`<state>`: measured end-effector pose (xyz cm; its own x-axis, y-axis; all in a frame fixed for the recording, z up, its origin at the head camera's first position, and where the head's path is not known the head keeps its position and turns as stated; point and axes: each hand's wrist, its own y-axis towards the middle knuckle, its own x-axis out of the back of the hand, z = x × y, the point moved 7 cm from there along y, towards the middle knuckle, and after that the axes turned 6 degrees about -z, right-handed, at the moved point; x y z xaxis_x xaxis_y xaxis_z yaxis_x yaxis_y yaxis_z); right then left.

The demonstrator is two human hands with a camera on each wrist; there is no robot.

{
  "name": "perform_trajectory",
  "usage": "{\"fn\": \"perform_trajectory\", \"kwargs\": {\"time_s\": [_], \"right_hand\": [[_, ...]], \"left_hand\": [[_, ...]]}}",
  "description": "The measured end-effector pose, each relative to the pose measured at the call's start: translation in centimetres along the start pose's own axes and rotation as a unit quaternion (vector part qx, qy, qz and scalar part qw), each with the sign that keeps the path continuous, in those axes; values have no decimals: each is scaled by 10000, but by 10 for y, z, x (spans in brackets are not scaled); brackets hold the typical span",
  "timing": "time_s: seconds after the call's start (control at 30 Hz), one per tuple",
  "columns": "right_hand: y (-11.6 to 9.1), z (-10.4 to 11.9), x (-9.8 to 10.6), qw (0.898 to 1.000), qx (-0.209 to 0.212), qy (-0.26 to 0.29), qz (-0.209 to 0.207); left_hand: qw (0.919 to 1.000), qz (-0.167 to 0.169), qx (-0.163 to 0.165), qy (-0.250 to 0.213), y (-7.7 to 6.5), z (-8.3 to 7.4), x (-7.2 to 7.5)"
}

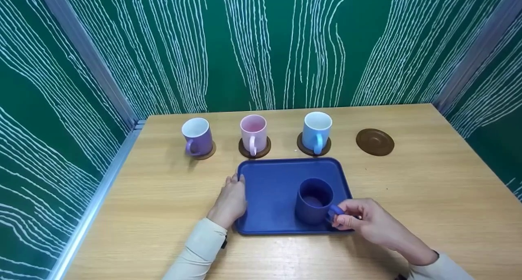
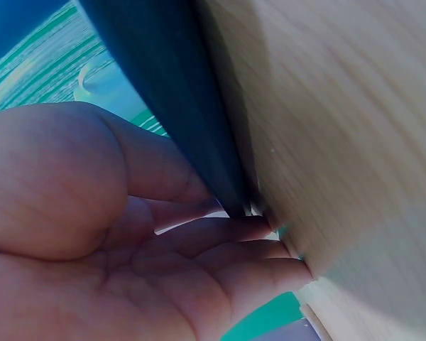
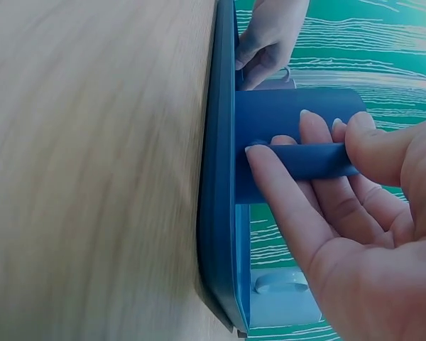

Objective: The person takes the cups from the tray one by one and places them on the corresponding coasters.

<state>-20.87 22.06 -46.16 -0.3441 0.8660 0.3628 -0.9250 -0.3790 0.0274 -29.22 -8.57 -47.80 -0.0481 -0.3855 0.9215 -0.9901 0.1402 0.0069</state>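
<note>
A dark blue mug (image 1: 312,210) is upright over the right half of a blue rectangular tray (image 1: 267,190); the tray's rim hides the mug's base in the right wrist view. My right hand (image 1: 369,223) holds the mug's handle (image 3: 316,160), with the thumb at one end and the fingers curled around it. At the tray's left side, my left hand (image 1: 231,200) grips the edge. Its thumb lies on the inner side of the tray wall (image 2: 170,92) and its fingertips reach the tabletop in the left wrist view.
Behind the tray stand a purple mug (image 1: 200,141), a pink mug (image 1: 253,133) and a light blue mug (image 1: 317,129), each on a brown coaster. A bare brown coaster (image 1: 375,142) lies at the right. Green patterned panels (image 1: 277,47) border the wooden table (image 1: 428,182).
</note>
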Motion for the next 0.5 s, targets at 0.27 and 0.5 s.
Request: {"fn": "perform_trajectory", "kwargs": {"time_s": [0.27,0.5], "right_hand": [[-1,1,0,9995,225,-193,-147],[-2,1,-1,9985,461,-75,-271]], "left_hand": [[9999,-97,-101,-21,1,-1,0],[9998,-152,-131,-10,0,-1,1]]}}
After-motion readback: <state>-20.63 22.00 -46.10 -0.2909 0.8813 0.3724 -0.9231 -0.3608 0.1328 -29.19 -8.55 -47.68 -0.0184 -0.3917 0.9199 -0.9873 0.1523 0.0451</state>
